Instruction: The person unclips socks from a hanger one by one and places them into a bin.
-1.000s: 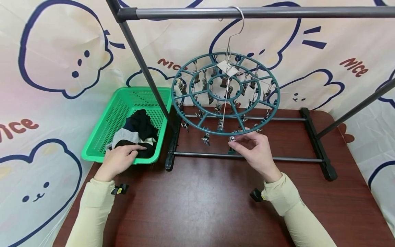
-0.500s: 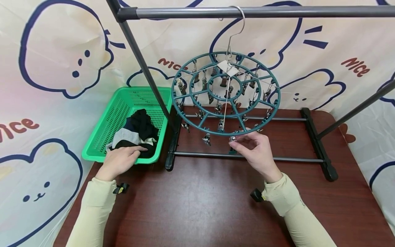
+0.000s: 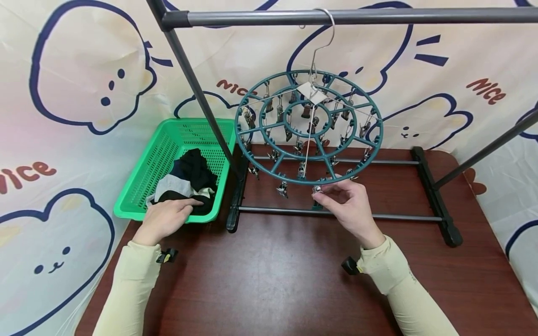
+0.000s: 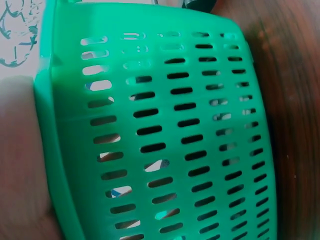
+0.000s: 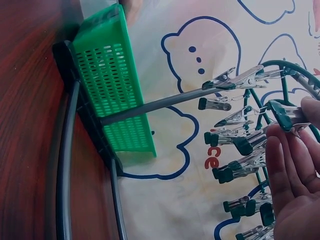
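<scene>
In the head view my left hand (image 3: 167, 219) rests in the green basket (image 3: 133, 196), index finger stretched over a black garment (image 3: 206, 207). Its other fingertips are hidden, and the left wrist view mostly shows the basket's slotted wall (image 4: 185, 120). My right hand (image 3: 350, 205) pinches a metal clip (image 5: 282, 116) with dark green tips between thumb and fingers. That clip hangs at the near edge of a round teal drying hanger (image 3: 290, 179). Nothing is held in the clip's tips.
The hanger's hook (image 3: 329, 32) hangs from a grey rack bar (image 3: 420, 17). Several other clips (image 5: 242, 170) dangle around the ring. A slanted rack post (image 3: 197, 88) stands between basket and hanger. Black and grey clothes (image 3: 193, 170) lie in the basket on the brown table (image 3: 260, 280).
</scene>
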A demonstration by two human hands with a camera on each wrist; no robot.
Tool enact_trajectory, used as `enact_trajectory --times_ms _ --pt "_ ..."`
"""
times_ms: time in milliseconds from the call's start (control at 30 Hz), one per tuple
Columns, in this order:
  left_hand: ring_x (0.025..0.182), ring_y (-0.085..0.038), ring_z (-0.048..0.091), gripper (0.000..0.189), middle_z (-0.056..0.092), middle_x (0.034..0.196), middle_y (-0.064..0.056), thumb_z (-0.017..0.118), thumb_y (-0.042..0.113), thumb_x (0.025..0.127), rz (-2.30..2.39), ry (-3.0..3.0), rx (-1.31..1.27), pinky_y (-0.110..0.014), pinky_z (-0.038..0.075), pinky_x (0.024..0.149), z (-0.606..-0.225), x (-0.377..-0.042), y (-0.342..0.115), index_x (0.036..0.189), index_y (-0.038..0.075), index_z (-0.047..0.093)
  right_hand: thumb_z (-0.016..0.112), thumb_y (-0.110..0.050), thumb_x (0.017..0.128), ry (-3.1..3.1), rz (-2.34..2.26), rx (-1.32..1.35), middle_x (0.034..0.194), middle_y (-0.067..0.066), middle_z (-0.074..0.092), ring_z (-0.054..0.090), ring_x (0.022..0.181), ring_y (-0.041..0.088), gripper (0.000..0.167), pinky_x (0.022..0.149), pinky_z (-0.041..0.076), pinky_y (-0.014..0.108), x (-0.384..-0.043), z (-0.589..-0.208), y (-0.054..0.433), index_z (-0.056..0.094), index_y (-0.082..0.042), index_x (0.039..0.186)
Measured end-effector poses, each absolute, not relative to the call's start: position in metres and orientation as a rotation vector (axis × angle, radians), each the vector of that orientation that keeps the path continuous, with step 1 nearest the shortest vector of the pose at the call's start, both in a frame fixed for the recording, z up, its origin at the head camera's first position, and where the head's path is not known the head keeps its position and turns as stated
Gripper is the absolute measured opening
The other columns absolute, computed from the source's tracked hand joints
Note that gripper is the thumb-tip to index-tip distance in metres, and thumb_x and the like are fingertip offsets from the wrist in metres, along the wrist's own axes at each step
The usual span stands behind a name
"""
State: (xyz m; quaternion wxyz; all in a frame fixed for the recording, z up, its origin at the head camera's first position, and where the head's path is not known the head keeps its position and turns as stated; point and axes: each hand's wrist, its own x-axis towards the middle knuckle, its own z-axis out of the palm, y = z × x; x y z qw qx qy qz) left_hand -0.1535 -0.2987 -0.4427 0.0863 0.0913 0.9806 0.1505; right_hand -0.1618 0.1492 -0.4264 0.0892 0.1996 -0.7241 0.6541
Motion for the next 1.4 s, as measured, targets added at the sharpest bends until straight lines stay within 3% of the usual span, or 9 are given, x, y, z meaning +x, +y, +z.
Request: enact_trajectory --times_ms 133,200,300,367,500,933,1267,1400 --pt "0.062 -0.015 0.044 0.045 0.046 0.066 0.002 0.038 0.02 0.104 0.429 2.925 0.274 -0.031 0.029 0.051 -0.442 -0.154 -0.298 0.135 0.024 0.071 0.075 0.01 0.088 -2.153 1.958 0.599 0.093 -0.012 0.077 0.074 0.083 0.006 0.019 0.073 0.06 0.023 -0.161 -0.426 0.15 0.073 0.01 0.107" --pt "0.069 -0.015 0.05 0.042 0.057 0.074 0.001 0.039 0.024 0.107 0.414 2.931 0.291 -0.031 0.032 0.053 -0.442 -0.154 -0.299 0.134 0.024 0.071 0.075 0.01 0.088 -2.153 1.962 0.599 0.093 -0.012 0.077 0.074 0.083 0.006 0.019 0.073 0.06 0.023 -0.161 -0.426 0.15 0.073 0.009 0.107" --pt "0.086 -0.019 0.061 0.04 0.073 0.101 -0.005 0.04 0.031 0.11 0.387 2.935 0.31 -0.031 0.038 0.058 -0.441 -0.154 -0.3 0.135 0.025 0.071 0.075 0.01 0.088 -2.153 1.963 0.599 0.093 -0.011 0.077 0.074 0.082 0.006 0.019 0.073 0.06 0.023 -0.161 -0.426 0.15 0.073 0.009 0.107" --pt "0.098 -0.024 0.067 0.041 0.074 0.122 -0.009 0.04 0.037 0.111 0.374 2.934 0.315 -0.033 0.043 0.063 -0.441 -0.153 -0.3 0.136 0.024 0.07 0.075 0.01 0.088 -2.153 1.959 0.6 0.093 -0.012 0.077 0.074 0.082 0.006 0.019 0.072 0.06 0.023 -0.161 -0.426 0.15 0.073 0.009 0.107" --pt "0.112 -0.033 0.068 0.046 0.069 0.135 -0.016 0.04 0.045 0.111 0.374 2.919 0.29 -0.036 0.047 0.067 -0.442 -0.153 -0.299 0.141 0.022 0.066 0.075 0.01 0.088 -2.156 1.956 0.599 0.093 -0.012 0.077 0.074 0.082 0.006 0.018 0.072 0.06 0.023 -0.161 -0.426 0.15 0.073 0.01 0.106" --pt "0.106 -0.032 0.069 0.048 0.074 0.124 -0.013 0.043 0.049 0.11 0.384 2.964 0.262 -0.05 0.05 0.073 -0.444 -0.153 -0.298 0.141 0.022 0.065 0.076 0.006 0.088 -2.202 1.937 0.577 0.093 -0.015 0.077 0.073 0.08 0.006 0.017 0.071 0.06 0.023 -0.161 -0.425 0.152 0.074 0.007 0.106" --pt "0.091 -0.027 0.069 0.043 0.076 0.113 -0.01 0.047 0.046 0.109 0.415 3.028 0.276 -0.04 0.046 0.063 -0.447 -0.153 -0.299 0.137 0.022 0.068 0.075 0.008 0.088 -2.203 1.87 0.581 0.095 -0.019 0.075 0.07 0.086 0.004 0.02 0.075 0.057 0.019 -0.16 -0.428 0.156 0.073 0.008 0.108" --pt "0.089 -0.026 0.068 0.046 0.076 0.116 -0.011 0.046 0.049 0.109 0.431 3.034 0.279 -0.037 0.045 0.061 -0.448 -0.152 -0.298 0.137 0.021 0.068 0.076 0.007 0.088 -2.234 1.8 0.603 0.099 -0.023 0.074 0.069 0.089 0.002 0.024 0.077 0.054 0.017 -0.158 -0.429 0.159 0.072 0.007 0.111"
